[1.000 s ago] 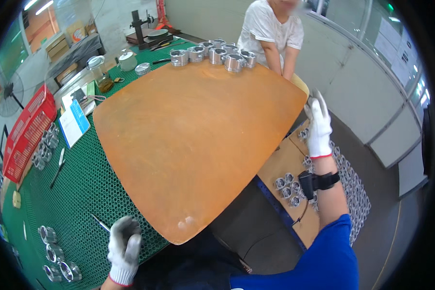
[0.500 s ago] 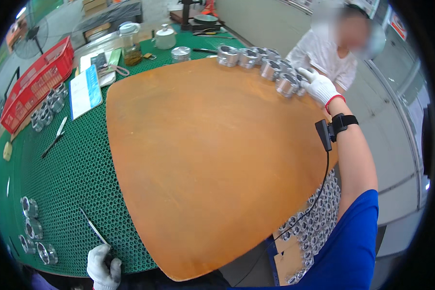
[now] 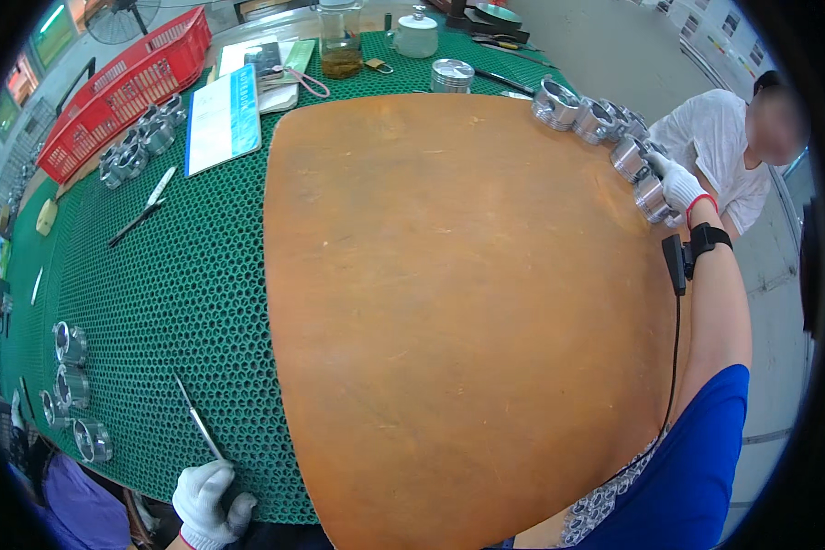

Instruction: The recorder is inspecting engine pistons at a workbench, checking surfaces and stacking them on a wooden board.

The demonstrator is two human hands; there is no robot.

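My left hand [image 3: 213,506], in a white glove, is closed around the lower end of a slim pointed metal tool [image 3: 199,425]. The tool's tip points away from me over the green honeycomb mat [image 3: 192,302]. Far to the right, my gloved right hand [image 3: 680,186] reaches over a group of silver metal rings [image 3: 630,158] at the far right corner of a brown board [image 3: 467,302]. Its visible fingers are stretched out against the rings, and the rest are hidden. A black strap with a cabled clip [image 3: 676,263] sits at my right wrist.
Several more rings [image 3: 71,386] stand on the mat at left. A red basket [image 3: 124,96], a blue-white booklet [image 3: 225,119], a glass jar [image 3: 340,41] and a teapot [image 3: 416,35] are at the back. A person in a white shirt [image 3: 706,137] is beyond the right corner. Many rings [image 3: 605,504] lie below the board.
The view has shifted, so the board and table appear further right. My right hand remains by the ring group, its fingers now lower against the rings. The left hand still holds the tool.
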